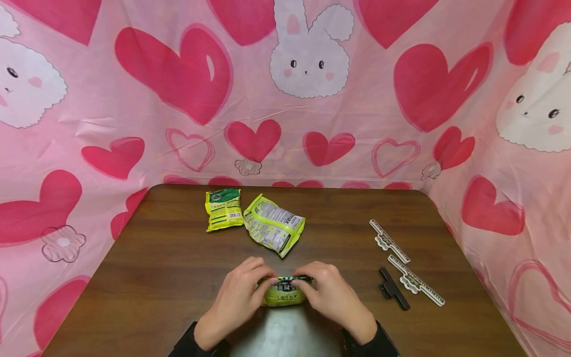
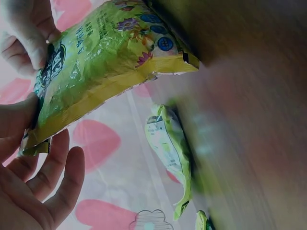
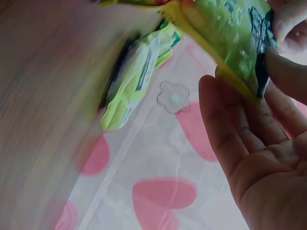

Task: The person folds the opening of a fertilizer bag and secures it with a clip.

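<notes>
Green-yellow crinkly plastic snack packet (image 1: 284, 291) at near edge of brown wooden bench (image 1: 169, 277) | left hand (image 1: 235, 298) and right hand (image 1: 335, 297) pinch its dark top seam | likely light, soft, slippery film | best gripped at flat sealed edges.

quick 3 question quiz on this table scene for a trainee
1. True or false: both hands grip the green foil snack packet at its top edge.
2. How many other yellow-green snack packets lie on the brown wooden table?
3. Which lies nearest the right hand: A the black plastic clip, B a white plastic sealing clip?

Key: 1 true. 2 two. 3 A.
</notes>
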Motion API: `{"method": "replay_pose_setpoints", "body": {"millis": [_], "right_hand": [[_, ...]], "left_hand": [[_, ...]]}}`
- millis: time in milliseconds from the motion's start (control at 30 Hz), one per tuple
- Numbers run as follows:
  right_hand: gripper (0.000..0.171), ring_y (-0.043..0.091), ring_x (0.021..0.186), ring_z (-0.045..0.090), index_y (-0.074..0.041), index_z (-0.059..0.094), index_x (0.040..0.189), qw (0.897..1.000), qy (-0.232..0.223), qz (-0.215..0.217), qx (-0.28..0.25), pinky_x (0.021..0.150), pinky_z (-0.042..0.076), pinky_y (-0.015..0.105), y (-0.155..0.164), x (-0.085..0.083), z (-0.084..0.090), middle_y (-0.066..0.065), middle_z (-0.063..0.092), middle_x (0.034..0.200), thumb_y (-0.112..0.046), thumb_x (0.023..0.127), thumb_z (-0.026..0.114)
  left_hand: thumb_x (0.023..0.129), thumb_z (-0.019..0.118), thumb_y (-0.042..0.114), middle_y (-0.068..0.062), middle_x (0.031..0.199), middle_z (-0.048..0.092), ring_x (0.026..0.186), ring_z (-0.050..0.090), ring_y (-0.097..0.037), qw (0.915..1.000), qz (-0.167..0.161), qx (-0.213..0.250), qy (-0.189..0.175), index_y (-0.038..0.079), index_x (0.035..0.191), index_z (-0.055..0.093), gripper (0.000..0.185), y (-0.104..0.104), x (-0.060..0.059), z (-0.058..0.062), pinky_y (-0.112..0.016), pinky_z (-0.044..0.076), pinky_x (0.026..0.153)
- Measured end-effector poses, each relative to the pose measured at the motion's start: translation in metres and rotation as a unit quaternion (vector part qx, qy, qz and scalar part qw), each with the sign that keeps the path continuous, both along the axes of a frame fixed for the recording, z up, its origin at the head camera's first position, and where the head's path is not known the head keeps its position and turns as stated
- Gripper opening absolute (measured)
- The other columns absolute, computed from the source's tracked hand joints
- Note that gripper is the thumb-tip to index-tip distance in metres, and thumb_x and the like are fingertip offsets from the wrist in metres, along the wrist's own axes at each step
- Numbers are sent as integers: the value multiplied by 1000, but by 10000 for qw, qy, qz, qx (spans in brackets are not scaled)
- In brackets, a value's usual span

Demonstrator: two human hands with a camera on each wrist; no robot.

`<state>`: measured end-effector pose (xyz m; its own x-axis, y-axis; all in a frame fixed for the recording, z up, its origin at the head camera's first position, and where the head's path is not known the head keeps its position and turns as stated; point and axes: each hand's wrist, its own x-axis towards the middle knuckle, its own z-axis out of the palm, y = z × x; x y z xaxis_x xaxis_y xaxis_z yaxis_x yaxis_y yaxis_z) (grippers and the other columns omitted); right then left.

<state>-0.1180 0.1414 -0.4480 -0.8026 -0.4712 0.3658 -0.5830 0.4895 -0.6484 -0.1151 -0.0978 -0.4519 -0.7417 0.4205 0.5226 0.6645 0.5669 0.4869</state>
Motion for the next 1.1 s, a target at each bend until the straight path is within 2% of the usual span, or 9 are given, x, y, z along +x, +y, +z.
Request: {"method": "replay_pose_setpoints", "body": {"millis": [167, 467, 667, 967, 1100], "right_hand": [[6, 9, 92, 70, -11, 78, 98, 10000, -2, -50, -23, 77, 59, 32, 6, -3, -1, -2, 76, 97, -6, 95, 79], [5, 8, 87, 70, -9, 79, 97, 9996, 255, -17, -124, 74, 58, 30, 8, -4, -6, -1, 76, 93, -6, 93, 81], [5, 10, 90, 70, -9, 79, 102, 9997, 22, -211, -120, 74, 58, 31, 13, -5, -6, 1, 76, 97, -8, 97, 78], [9, 5, 81, 66, -9, 78, 93, 9997, 183, -141, -80, 66, 55, 25, 14, -4, -9, -3, 73, 91, -1, 95, 78], [9, 5, 81, 65, -10, 77, 93, 9998, 148, -111, -81, 66, 54, 26, 15, -4, -8, -4, 72, 91, -2, 95, 78]], "left_hand": [[87, 87, 10, 16, 83, 55, 79, 52, -2, 9998, 88, 31, 159, 18, 88, 76, 14, -1, -2, 0, -22, 45, 65], [88, 86, 10, 17, 84, 53, 78, 50, -2, 9999, 118, -53, 20, 19, 88, 74, 16, -2, -2, 0, -22, 44, 64], [88, 87, 9, 17, 84, 53, 77, 49, -3, 9997, 233, -43, -84, 19, 89, 75, 16, -5, -2, 0, -23, 44, 64], [91, 85, 13, 18, 86, 53, 78, 50, -2, 9995, 264, -81, -183, 21, 90, 74, 13, -5, -1, 0, -24, 45, 66], [93, 83, 16, 18, 87, 53, 79, 50, -2, 9995, 235, -97, -178, 20, 90, 75, 10, -5, -2, 0, -24, 45, 66]]}}
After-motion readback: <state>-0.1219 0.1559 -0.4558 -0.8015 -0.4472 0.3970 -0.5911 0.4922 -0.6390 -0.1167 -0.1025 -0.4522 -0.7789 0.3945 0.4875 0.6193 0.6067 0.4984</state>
